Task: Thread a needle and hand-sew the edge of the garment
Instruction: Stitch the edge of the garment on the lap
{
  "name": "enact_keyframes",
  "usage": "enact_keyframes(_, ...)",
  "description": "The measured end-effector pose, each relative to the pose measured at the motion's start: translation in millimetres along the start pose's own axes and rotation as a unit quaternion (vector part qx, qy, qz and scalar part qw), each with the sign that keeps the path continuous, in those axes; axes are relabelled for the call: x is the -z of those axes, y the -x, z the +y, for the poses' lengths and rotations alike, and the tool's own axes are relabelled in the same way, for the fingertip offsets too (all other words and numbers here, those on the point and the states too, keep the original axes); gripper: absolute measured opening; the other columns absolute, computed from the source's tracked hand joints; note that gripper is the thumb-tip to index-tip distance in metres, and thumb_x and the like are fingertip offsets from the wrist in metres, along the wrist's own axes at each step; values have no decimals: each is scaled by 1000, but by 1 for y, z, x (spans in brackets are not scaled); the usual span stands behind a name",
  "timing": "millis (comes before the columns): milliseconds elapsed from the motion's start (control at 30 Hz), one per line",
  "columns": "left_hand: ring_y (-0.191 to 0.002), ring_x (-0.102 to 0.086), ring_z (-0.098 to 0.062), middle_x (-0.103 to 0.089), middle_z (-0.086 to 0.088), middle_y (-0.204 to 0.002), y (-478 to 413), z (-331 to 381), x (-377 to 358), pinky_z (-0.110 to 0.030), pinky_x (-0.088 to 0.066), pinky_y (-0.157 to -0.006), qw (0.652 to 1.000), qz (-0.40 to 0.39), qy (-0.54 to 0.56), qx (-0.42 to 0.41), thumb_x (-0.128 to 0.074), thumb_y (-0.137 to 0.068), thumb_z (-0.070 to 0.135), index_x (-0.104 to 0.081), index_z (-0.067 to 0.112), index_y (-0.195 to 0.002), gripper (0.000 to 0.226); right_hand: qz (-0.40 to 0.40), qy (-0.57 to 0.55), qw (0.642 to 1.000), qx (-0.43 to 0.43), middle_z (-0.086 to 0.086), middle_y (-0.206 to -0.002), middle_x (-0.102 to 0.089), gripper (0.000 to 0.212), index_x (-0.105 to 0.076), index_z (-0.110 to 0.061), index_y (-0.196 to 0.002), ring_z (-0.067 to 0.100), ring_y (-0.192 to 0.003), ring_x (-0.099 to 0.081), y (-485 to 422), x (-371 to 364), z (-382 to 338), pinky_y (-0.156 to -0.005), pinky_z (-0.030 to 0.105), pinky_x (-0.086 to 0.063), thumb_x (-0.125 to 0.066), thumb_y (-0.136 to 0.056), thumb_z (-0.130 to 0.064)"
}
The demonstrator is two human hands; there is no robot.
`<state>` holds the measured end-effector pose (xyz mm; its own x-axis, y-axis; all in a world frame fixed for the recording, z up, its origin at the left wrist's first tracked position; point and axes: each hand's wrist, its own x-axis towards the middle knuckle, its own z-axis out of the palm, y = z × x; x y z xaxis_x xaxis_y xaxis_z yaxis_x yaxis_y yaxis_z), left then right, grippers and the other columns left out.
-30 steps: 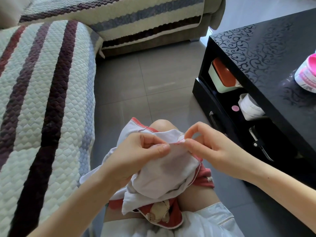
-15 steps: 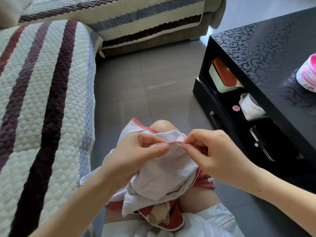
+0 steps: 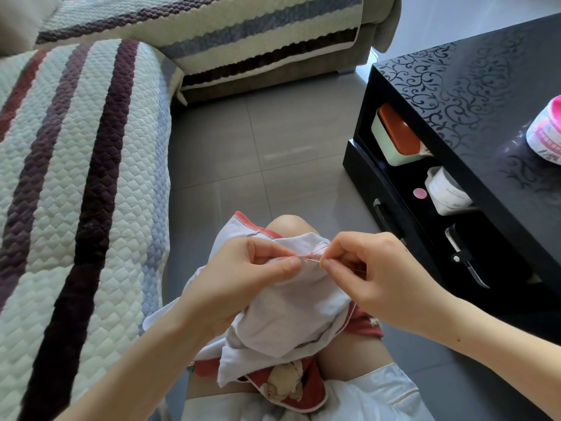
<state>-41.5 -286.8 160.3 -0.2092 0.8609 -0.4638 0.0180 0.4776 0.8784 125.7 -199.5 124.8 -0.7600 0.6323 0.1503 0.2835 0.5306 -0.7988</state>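
head view: garment (image 3: 291,317) bunched over the knee, left hand (image 3: 243,281) pinching its folded edge. right hand (image 3: 373,278) grip clamped on the needle (image 3: 313,261). needle lies near level, tip toward the left hand and touching the edge, so the right hand likely drives the stitch.

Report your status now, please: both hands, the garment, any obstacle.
Left hand pinches garment edge. Right hand pinches needle at that edge. Nothing in the way.
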Motion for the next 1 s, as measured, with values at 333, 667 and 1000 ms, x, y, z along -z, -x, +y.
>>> enact_keyframes(333,-74,-63,-1,-74,2,-76,-1,-3,2,-12,-49,-68,1000,3,-22,-4,-70,-84,11,-79,15,-75,13,-3,16,1000,-1,-16,-52,-51,14,-63,-13,-71,6,-47,-45,0,0,1,-51,10,-31,-58,-82,-21)
enact_keyframes(667,-72,-62,-1,-73,4,-72,-3,-3,1,-17,-49,-69,996,-7,-81,-43,-71,-84,15,-78,17,-78,9,-9,82,996,18,-14,-48,-39,12,-59,-13,-68,9,-43,-33,-1,-1,-4,-46,16,-27,-57,-80,-15)
enact_keyframes(1000,-70,-60,1,-72,-2,-72,1,-1,-2,-16,-46,-67,995,-22,-95,-35,-71,-84,18,-78,19,-74,13,-16,73,997,18,-13,-51,-48,11,-62,-13,-72,9,-46,-38,0,-2,-2,-46,20,-31,-58,-81,-17)
